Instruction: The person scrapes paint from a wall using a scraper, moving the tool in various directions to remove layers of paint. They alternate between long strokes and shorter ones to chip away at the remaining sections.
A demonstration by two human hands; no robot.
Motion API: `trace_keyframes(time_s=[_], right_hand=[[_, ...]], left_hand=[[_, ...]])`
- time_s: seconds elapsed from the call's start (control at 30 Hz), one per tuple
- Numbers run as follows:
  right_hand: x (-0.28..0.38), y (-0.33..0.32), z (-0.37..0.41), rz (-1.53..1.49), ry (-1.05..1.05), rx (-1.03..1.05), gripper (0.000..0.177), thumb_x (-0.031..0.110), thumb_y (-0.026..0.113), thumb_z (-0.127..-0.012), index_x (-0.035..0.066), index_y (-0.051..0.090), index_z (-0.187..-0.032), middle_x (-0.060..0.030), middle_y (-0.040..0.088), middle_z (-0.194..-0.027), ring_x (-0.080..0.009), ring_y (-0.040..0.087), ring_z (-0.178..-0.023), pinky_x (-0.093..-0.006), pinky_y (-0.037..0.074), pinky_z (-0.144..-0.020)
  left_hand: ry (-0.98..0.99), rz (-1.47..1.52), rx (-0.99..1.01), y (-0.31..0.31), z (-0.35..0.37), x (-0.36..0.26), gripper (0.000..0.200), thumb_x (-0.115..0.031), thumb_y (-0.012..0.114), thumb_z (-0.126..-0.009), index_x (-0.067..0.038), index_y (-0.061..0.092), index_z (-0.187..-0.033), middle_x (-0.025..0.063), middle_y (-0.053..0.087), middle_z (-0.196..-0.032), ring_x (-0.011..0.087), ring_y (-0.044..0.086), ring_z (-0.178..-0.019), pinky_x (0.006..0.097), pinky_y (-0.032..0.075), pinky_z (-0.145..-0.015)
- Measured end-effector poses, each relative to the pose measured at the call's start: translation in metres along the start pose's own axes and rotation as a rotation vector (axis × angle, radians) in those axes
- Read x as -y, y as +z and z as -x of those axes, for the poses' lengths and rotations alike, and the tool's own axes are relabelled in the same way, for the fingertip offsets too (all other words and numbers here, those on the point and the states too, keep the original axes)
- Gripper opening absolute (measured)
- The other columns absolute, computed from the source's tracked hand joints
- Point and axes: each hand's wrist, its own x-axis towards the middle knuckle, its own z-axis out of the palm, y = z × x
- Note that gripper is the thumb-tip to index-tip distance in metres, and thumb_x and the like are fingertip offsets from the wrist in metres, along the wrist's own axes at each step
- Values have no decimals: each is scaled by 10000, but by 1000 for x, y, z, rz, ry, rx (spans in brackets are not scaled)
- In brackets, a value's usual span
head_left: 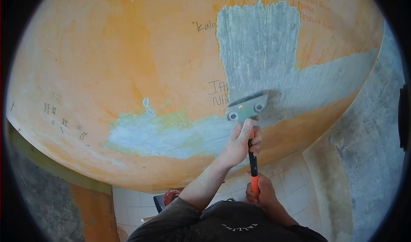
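Observation:
A long-handled scraper [253,163] with a black and orange handle stands nearly upright in front of me. Its wide metal head, fixed with two bolts, meets the orange-painted wall [180,66] at the lower end of a bare grey strip [259,41]. My left hand [245,142] is closed round the upper handle, just below the head, with the thumb along it. Lower down, near my body, my right hand [262,191] wraps the orange grip. Pale dust coats the left hand and forearm.
Handwriting [219,92] marks the paint left of the scraper. A pale grey-blue scraped band [171,137] runs along the lower wall. White floor tiles [128,203] show below, with a red round object [171,197] by my left arm. Bare grey wall [364,126] lies right.

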Motion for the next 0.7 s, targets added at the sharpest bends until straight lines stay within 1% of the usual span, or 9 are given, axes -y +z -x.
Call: trace_keyframes(time_s=[0.03, 0.13, 0.27, 0.33, 0.43, 0.5, 0.53, 0.6, 0.7], right_hand=[[0, 0, -2, -5, 2, 0, 593, 512, 334, -1035, 27, 437, -1359, -49, 438, -552, -113, 382, -389, -282, 371, -399], [3, 1, -2, 17, -5, -2, 591, 504, 336, -1038, 18, 437, -1359, -47, 438, -552, -113, 378, -386, -279, 363, -393], [7, 1, -2, -2, -17, -11, 593, 495, 337, -1040, 10, 432, -1368, -46, 441, -552, -109, 373, -383, -271, 349, -383], [15, 0, -8, -10, -21, -7, 592, 492, 336, -1041, 9, 432, -1369, -46, 442, -552, -108, 374, -383, -270, 348, -382], [30, -2, -9, 123, -69, 29, 591, 490, 335, -1042, 6, 437, -1365, -44, 442, -550, -107, 375, -383, -268, 348, -381], [16, -5, -1, 99, -45, -61, 584, 483, 328, -1046, 5, 444, -1360, -42, 445, -550, -104, 376, -385, -267, 347, -383], [15, -2, 1, 102, -57, -57, 584, 483, 328, -1046, 5, 444, -1360, -42, 445, -550, -104, 376, -385, -267, 347, -383], [13, 5, 4, 25, 2, -33, 585, 483, 333, -1045, 3, 444, -1361, -43, 453, -555, -97, 374, -386, -262, 342, -381], [23, 14, -10, -4, -56, 23, 583, 486, 340, -1042, 8, 445, -1358, -45, 448, -553, -101, 376, -387, -267, 347, -385]], left_hand=[[-10, -5, 27, -1, 0, -1, 387, -444, 273, -1068, -87, 397, -1154, -5, 359, -619, 103, 377, -472, 266, 377, -478], [-17, 62, -11, 3, 1, -1, 395, -453, 279, -1065, -89, 398, -1159, -4, 361, -620, 105, 383, -471, 263, 379, -480], [1, 1, -9, 4, -2, 0, 401, -461, 279, -1064, -93, 402, -1167, -6, 360, -621, 105, 385, -474, 266, 385, -482], [77, 11, 52, 6, -9, -11, 411, -471, 278, -1061, -95, 403, -1171, -6, 365, -624, 103, 387, -474, 268, 393, -481], [97, 23, 26, 12, -13, -17, 418, -477, 280, -1059, -93, 407, -1164, -5, 372, -613, 106, 401, -470, 271, 403, -477], [73, 15, 10, 9, -5, -3, 418, -475, 276, -1060, -92, 410, -1163, -4, 374, -610, 107, 406, -467, 269, 406, -479], [36, 4, -8, 9, -4, -1, 419, -473, 273, -1061, -91, 413, -1161, -4, 377, -608, 108, 412, -465, 268, 410, -480], [40, 6, 6, 8, -6, -7, 414, -466, 268, -1063, -92, 416, -1159, -4, 378, -607, 107, 414, -463, 265, 413, -481], [57, 3, 40, 4, -10, -16, 403, -449, 259, -1067, -90, 418, -1159, -3, 378, -611, 105, 410, -463, 262, 409, -479]])
